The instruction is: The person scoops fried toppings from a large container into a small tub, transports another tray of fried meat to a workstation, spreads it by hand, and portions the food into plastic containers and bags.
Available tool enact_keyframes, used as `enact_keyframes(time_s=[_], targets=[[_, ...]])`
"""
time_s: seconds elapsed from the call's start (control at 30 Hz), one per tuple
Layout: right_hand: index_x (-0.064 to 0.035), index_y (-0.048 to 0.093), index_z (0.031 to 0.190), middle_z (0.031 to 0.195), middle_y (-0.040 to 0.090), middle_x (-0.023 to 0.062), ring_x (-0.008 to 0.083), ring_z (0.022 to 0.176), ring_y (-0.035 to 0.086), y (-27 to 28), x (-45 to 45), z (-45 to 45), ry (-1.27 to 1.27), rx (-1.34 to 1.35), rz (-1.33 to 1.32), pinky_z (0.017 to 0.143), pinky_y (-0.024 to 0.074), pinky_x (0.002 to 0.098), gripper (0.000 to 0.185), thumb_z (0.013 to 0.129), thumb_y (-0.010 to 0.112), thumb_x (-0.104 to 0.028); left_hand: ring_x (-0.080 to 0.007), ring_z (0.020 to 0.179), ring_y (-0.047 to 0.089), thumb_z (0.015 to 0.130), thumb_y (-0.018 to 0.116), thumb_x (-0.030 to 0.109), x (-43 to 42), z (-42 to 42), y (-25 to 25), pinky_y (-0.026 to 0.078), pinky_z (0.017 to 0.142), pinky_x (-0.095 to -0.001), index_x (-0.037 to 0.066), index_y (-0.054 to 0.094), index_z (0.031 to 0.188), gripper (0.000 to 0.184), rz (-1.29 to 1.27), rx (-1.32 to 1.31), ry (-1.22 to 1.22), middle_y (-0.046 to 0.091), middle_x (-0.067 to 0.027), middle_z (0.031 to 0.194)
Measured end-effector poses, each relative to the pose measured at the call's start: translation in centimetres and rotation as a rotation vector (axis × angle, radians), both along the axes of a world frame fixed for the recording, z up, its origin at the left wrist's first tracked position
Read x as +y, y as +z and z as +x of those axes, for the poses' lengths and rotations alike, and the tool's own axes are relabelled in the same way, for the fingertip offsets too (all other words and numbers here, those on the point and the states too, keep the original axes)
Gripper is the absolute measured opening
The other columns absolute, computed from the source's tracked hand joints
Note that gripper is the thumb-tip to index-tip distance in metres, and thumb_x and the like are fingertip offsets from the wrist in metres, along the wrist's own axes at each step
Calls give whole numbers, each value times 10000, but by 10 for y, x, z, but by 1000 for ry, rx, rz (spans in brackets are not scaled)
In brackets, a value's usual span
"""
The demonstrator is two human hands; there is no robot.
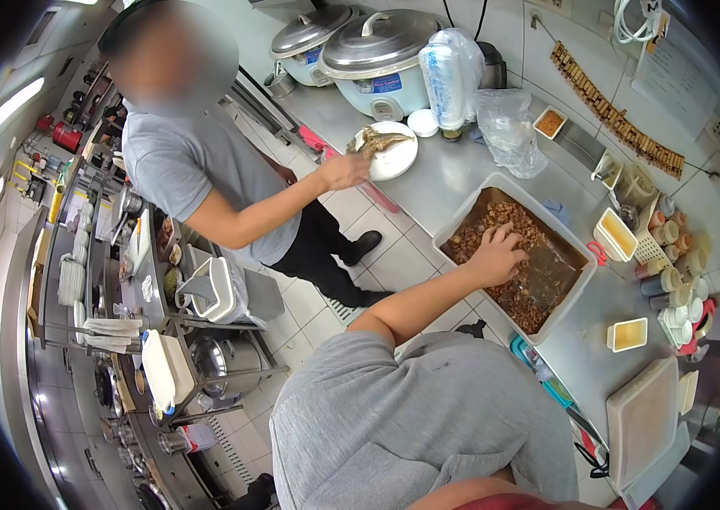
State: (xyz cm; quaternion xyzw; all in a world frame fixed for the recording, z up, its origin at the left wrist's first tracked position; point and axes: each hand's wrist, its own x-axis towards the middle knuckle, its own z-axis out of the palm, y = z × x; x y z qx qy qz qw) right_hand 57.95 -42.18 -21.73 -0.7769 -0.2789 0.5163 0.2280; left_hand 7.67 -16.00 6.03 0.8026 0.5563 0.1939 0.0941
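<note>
My left hand (500, 257) is palm down inside a deep whitish rectangular tub (442, 241), with its fingers bent and spread apart, touching the chopped brown food (537, 313). Some of the tub's bottom shows to the right of the hand. Whether any bits lie under the fingers cannot be made out. My right hand is not in view. Past the tub, a white plate (400, 161) carries a brownish piece of food (381, 139).
A co-worker in a grey shirt (174, 160) stands at left, one hand near the plate. Rice cookers (381, 51) and plastic bags (509, 136) stand behind. Sauce containers (617, 235), bottles (662, 282) and a lidded box (645, 416) are at right.
</note>
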Motion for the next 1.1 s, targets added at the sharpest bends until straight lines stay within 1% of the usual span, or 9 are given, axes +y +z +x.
enact_keyframes(time_s=[0.3, 0.47, 0.53, 0.63, 0.73, 0.77, 0.83, 1.0, 1.1], targets=[[-75, 642, 1136, 983, 681, 65, 205, 839, 689, 55, -29, -22, 28, -8, -30, 638, 533, 349, 332, 933, 659, -337, -298, 1420, 352, 801, 735, 301, 41, -21, -22, 316, 1057, -660, 353, 758, 1015, 222, -18, 501, -268, 547, 35, 1402], [-93, 631, 1167, 971, 668, 43, 189, 832, 671, 70, -49, -41, -218, 74, -72, 623, 509, 337, 338, 924, 652, -327, -258, 1323, 450, 764, 719, 151, 81, -40, -38, 319, 1081, -539, 266, 748, 1027, 289, 269, 415, -63, 602, 52, 1299], [-98, 629, 1165, 962, 659, 27, 179, 838, 662, 69, -65, -45, -268, 65, -145, 620, 500, 319, 315, 940, 635, -319, -275, 1286, 474, 869, 624, 184, 76, -24, -19, 313, 1077, -561, 256, 747, 1053, 233, 229, 325, -48, 621, 5, 1249], [-85, 652, 1097, 947, 689, 73, 243, 843, 680, 68, -97, -53, -336, 40, -191, 634, 524, 368, 296, 882, 701, -282, -249, 1269, 477, 743, 755, 103, 62, 8, -12, 316, 1067, -555, 262, 742, 1058, 353, 75, 183, -161, 633, 34, 1240], [-65, 668, 1005, 923, 700, 138, 334, 858, 678, -91, -193, 5, 793, -675, 339, 689, 540, 444, 319, 763, 790, -232, -231, 1275, 472, 734, 766, 100, 40, 47, 2, 326, 1055, -558, 265, 732, 1080, 385, -211, 186, -530, 640, 39, 1227], [-53, 668, 929, 904, 691, 176, 392, 882, 659, -69, -190, -2, 767, -589, 289, 753, 534, 491, 355, 653, 838, -200, -231, 1275, 472, 734, 766, 100, 38, 56, -3, 326, 1055, -558, 265, 732, 1080, 385, -212, 186, -537, 640, 39, 1227], [-53, 664, 919, 889, 688, 171, 388, 874, 657, -75, -197, -2, 772, -612, 268, 748, 536, 482, 354, 648, 839, -199, -238, 1242, 488, 734, 791, 128, 33, 66, -15, 333, 1042, -547, 249, 734, 1068, 359, -269, 262, -730, 648, 44, 1184], [-61, 662, 989, 914, 692, 130, 330, 842, 674, -22, -173, -16, 836, -708, 67, 671, 542, 438, 337, 734, 806, -229, -218, 1181, 509, 712, 799, 193, 36, 54, -25, 316, 1042, -586, 226, 721, 934, 238, -330, 427, -586, 645, 55, 1054], [-82, 615, 1184, 1035, 650, 43, 203, 849, 671, 48, -130, -44, -291, 42, -252, 565, 491, 332, 344, 929, 666, -307, -207, 1124, 531, 713, 784, 213, 45, 29, -20, 321, 1030, -593, 214, 696, 862, 173, -252, 478, -566, 636, 54, 979]])
